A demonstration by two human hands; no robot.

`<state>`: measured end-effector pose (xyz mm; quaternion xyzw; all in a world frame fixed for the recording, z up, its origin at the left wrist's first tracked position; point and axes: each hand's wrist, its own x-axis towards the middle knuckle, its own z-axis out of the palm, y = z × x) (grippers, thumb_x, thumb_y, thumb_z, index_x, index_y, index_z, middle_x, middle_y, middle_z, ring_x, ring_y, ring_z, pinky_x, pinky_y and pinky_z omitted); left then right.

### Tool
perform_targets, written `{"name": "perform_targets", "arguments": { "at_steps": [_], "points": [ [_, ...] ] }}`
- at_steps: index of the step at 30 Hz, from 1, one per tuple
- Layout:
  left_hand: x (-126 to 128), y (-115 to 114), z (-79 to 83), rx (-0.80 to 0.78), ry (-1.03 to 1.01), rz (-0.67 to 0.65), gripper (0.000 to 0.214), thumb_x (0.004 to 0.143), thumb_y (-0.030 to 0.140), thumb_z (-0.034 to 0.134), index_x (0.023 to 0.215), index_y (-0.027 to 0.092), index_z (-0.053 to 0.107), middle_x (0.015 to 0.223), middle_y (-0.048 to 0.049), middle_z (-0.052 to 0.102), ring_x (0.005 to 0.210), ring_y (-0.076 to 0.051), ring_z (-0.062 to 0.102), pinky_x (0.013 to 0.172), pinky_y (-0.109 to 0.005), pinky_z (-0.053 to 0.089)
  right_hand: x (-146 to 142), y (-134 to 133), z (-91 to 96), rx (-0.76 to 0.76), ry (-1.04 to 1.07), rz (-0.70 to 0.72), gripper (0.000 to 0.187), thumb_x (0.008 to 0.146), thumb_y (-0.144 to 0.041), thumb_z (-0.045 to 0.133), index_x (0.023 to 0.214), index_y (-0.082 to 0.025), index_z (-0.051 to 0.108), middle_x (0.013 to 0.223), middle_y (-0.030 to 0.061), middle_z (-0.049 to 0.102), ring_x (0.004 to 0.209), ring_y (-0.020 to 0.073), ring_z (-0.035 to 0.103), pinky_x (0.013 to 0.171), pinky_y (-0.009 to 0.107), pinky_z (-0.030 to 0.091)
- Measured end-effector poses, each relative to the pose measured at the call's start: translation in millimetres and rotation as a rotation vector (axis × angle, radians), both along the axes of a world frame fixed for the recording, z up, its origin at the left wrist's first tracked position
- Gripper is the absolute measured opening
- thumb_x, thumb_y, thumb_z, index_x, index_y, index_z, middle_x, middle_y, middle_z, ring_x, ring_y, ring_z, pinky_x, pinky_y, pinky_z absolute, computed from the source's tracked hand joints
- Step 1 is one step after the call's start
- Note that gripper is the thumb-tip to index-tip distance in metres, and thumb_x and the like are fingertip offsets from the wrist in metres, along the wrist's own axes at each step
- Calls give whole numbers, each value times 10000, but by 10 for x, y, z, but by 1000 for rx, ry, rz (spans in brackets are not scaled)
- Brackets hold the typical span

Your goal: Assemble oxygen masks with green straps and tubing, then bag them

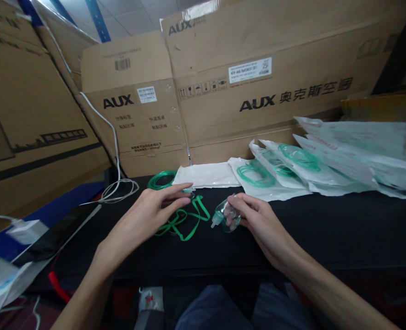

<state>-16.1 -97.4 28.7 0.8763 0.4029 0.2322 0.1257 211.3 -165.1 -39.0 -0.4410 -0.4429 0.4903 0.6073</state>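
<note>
My right hand [258,215] grips a clear plastic oxygen mask [229,221] by its rim, thumb on top. The mask's pale green connector points left. On the left, my left hand [152,206] has thumb and fingers curved around a small clear plastic piece [191,190]; my fingers partly hide it. Below those fingertips a green elastic strap [189,236] lies in loose loops on the black table [203,256]. Just behind my left hand rests a coil of green tubing [159,179].
A flat white packet [208,175] lies behind my hands. Several white pouches with green tubing [258,174] overlap at the right. Large cardboard boxes [258,119] wall off the back; another box [34,114] stands left. White cables [116,190] and a white plug [27,231] are at the left.
</note>
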Motion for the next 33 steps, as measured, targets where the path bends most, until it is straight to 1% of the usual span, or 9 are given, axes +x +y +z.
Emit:
{"name": "perform_targets", "arguments": {
  "at_steps": [3, 6, 10, 14, 17, 20, 22, 27, 33],
  "points": [
    [-124, -40, -70, 65, 18, 112, 395, 922, 573, 568, 1184, 326, 730, 1104, 13, 787, 952, -262, 752, 880, -354, 576, -25, 20, -15, 19, -33, 20, 369, 847, -503, 690, 721, -160, 639, 709, 17, 621, 647, 145, 571, 638, 287, 457],
    [-286, -125, -228, 114, 7, 179, 403, 900, 612, 580, 1081, 288, 736, 1080, -11, 778, 951, -259, 732, 879, -352, 562, -41, 8, -1, 48, -75, 39, 348, 883, -477, 656, 731, -164, 637, 717, 15, 612, 665, 148, 567, 641, 284, 454],
    [-508, -227, -536, 168, -12, 269, 503, 842, 652, 631, 1156, 260, 668, 1171, -51, 725, 1060, -287, 681, 927, -396, 535, -80, -82, 71, 174, -210, 199, 336, 935, -430, 601, 720, -173, 639, 746, 12, 570, 714, 148, 544, 668, 277, 444],
    [-565, -249, -725, 126, 1, 273, 476, 852, 625, 622, 1162, 267, 666, 1160, -52, 716, 1104, -293, 655, 990, -434, 501, -198, -118, 126, 272, -329, 357, 340, 940, -412, 605, 699, -177, 656, 1017, 62, 593, 944, 182, 587, 774, 278, 468],
    [-490, -200, -748, 85, 3, 243, 392, 891, 561, 582, 1129, 269, 691, 1141, -54, 720, 1096, -285, 647, 1013, -451, 480, -302, -22, 108, 148, -301, 456, 370, 901, -475, 635, 685, -175, 640, 1082, 78, 616, 859, 173, 621, 726, 290, 496],
    [-391, -120, -736, 47, 13, 244, 313, 893, 475, 559, 1043, 252, 720, 1046, -59, 728, 1008, -277, 658, 969, -461, 496, -357, 112, 42, -93, -193, 536, 373, 878, -523, 636, 726, -186, 583, 751, 28, 636, 628, 148, 601, 631, 293, 488],
    [-350, -75, -728, 16, 27, 254, 268, 869, 409, 554, 995, 246, 727, 984, -50, 732, 942, -266, 665, 951, -463, 503, -349, 166, -10, -184, -117, 525, 365, 863, -536, 651, 785, -187, 582, 647, -4, 609, 596, 149, 601, 638, 297, 490],
    [-477, -30, -694, -21, 41, 296, 254, 817, 368, 553, 959, 269, 739, 1012, -33, 759, 959, -268, 691, 915, -417, 527, -196, 118, -67, -163, -63, 453, 425, 825, -583, 696, 782, -170, 608, 752, 31, 647, 703, 166, 636, 722, 331, 529],
    [-983, 54, -661, 22, 105, 408, 306, 795, 459, 556, 942, 281, 758, 1022, -40, 783, 939, -297, 738, 838, -379, 565, -32, -4, -55, -169, -32, 426, 437, 828, -581, 709, 859, -146, 683, 853, 46, 676, 790, 169, 647, 822, 339, 518]
  ]
}}
